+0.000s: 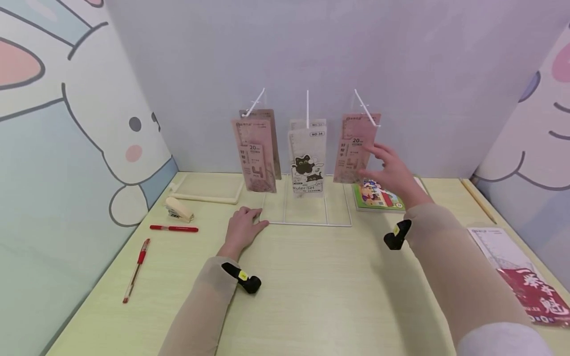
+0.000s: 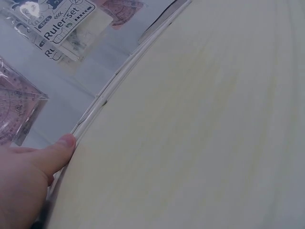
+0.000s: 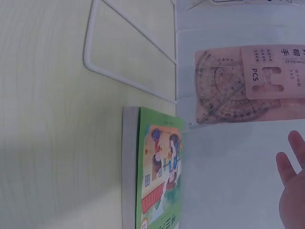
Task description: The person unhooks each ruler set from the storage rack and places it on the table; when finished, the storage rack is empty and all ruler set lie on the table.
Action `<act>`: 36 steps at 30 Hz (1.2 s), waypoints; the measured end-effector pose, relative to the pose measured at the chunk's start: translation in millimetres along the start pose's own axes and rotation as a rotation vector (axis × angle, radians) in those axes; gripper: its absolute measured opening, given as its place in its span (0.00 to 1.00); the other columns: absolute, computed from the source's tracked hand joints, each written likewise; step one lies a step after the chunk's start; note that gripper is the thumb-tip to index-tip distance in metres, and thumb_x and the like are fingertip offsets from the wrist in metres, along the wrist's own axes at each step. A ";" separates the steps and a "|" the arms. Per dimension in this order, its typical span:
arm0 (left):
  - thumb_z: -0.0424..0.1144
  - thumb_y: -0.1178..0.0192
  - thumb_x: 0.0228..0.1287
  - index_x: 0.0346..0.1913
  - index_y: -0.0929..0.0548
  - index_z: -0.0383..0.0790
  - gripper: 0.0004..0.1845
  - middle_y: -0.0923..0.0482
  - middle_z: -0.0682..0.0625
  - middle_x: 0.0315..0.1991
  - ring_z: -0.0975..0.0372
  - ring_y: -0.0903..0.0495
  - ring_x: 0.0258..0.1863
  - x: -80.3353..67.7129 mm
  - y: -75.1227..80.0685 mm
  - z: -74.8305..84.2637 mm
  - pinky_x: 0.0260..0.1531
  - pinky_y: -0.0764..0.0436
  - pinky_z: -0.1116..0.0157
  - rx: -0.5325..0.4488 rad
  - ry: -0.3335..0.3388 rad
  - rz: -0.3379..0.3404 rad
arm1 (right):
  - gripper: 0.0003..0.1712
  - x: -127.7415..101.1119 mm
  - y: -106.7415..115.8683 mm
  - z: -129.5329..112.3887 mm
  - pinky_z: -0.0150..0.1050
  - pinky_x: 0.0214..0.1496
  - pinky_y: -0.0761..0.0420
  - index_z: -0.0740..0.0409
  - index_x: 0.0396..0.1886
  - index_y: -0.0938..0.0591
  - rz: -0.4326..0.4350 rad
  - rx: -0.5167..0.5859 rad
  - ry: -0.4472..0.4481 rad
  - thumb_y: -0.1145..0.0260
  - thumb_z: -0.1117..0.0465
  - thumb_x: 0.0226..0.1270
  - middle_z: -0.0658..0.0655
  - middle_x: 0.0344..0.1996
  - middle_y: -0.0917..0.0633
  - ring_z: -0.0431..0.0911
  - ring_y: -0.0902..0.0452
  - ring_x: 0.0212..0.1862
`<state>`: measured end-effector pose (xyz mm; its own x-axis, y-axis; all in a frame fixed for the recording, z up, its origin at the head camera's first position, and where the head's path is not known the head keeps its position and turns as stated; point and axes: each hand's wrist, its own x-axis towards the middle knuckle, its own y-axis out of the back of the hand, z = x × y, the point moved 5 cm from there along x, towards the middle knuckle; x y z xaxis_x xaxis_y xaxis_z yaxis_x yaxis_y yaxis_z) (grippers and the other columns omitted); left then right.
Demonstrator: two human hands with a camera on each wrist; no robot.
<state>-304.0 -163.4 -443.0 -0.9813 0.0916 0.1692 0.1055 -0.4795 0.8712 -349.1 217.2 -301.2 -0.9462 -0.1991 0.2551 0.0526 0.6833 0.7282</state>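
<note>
A white wire rack (image 1: 307,224) stands at the back of the table with three hooks. Pink ruler packs (image 1: 256,153) hang on the left hook, a white "Ruler-set" pack (image 1: 307,158) on the middle one, and a pink pack (image 1: 356,148) on the right one. My right hand (image 1: 392,173) is raised beside the right pink pack (image 3: 248,83) with straight fingers (image 3: 288,167) and holds nothing; I cannot tell if it touches the pack. My left hand (image 1: 242,228) rests on the table at the rack's front left corner, its thumb (image 2: 62,148) against the wire base (image 2: 109,88).
A green picture book (image 1: 376,195) lies under my right hand. On the left lie a stapler (image 1: 179,209), two red pens (image 1: 173,228) and a white frame (image 1: 207,190). A wooden stick (image 1: 478,200) and a red-and-white packet (image 1: 530,282) lie on the right. Walls enclose three sides.
</note>
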 end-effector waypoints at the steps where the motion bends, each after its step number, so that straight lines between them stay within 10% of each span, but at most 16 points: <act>1: 0.57 0.42 0.61 0.59 0.23 0.43 0.28 0.29 0.40 0.53 0.48 0.31 0.51 0.2 0.0 0.1 0.51 0.32 0.50 0.000 -0.001 0.001 | 0.43 0.9 0.1 -1.7 0.63 0.58 0.38 0.44 0.72 0.40 0.002 0.004 0.001 0.32 0.47 0.59 0.54 0.73 0.50 0.62 0.46 0.66; 36: 0.56 0.41 0.61 0.58 0.22 0.42 0.27 0.28 0.40 0.52 0.48 0.30 0.50 -0.5 0.4 0.4 0.51 0.32 0.49 0.007 -0.013 0.015 | 0.38 -15.7 0.6 -9.7 0.51 0.51 0.26 0.32 0.70 0.42 0.222 0.375 -0.181 0.38 0.43 0.62 0.58 0.56 0.30 0.51 0.29 0.51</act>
<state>-303.5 -163.3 -442.6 -0.9774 0.0952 0.1885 0.1218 -0.4748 0.8716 -331.1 214.0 -298.5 -0.9672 0.0833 0.2398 0.1725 0.9088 0.3800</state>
